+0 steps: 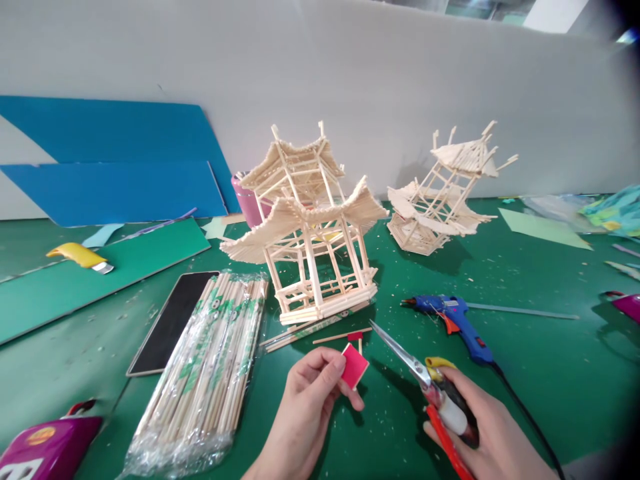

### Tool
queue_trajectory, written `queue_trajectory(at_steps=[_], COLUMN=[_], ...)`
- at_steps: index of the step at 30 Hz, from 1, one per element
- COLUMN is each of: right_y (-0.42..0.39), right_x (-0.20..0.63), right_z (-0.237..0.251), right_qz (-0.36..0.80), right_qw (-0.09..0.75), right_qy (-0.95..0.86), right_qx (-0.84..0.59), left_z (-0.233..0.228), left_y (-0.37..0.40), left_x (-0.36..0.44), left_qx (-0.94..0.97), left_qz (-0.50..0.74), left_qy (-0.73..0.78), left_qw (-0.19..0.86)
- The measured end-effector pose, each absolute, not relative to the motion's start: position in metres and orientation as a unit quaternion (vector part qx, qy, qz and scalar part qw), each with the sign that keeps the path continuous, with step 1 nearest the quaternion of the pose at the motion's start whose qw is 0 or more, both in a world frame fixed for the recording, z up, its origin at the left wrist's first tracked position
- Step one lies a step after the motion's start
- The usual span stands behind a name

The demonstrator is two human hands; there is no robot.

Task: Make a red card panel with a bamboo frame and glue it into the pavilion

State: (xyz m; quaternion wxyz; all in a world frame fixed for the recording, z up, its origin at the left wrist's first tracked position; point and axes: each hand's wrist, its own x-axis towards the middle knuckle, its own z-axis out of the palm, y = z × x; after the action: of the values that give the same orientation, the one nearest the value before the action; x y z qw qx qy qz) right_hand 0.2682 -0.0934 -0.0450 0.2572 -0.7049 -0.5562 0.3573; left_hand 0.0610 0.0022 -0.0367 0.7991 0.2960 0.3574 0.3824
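Note:
My left hand [310, 400] pinches a small red paper square [354, 366] between thumb and fingers, low in the middle of the view. My right hand [480, 427] grips scissors [425, 377] with red and yellow handles, the closed blades pointing up-left toward the red square without touching it. Just beyond stands a two-tier pavilion model [305, 227] made of wooden sticks. A tiny red flag on a stick [356, 338] lies at its base, beside loose sticks.
A wrapped bundle of chopsticks [210, 373] lies left, next to a dark phone [170, 320]. A blue glue gun [455, 320] lies right, its cord trailing toward me. A tilted second stick model [440, 200], blue boards [115, 160], yellow knife [80, 257] and pink cup [247, 200] sit farther back.

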Motion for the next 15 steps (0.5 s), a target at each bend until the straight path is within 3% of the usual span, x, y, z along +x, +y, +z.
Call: queue_trajectory(at_steps=[6, 15], right_y=[-0.09, -0.094], right_x=[0.257, 0.258], right_z=[-0.033, -0.037], right_qz=[0.393, 0.357], right_qw=[0.24, 0.197], right_qy=[-0.541, -0.572], right_qx=[-0.704, -0.712], left_z=[-0.035, -0.033], left_y=[0.002, -0.001], left_x=[0.061, 0.061], left_qx=[0.31, 0.386], left_qz=[0.384, 0.378], left_qy=[0.37, 0.393], left_qw=[0.787, 0.744])
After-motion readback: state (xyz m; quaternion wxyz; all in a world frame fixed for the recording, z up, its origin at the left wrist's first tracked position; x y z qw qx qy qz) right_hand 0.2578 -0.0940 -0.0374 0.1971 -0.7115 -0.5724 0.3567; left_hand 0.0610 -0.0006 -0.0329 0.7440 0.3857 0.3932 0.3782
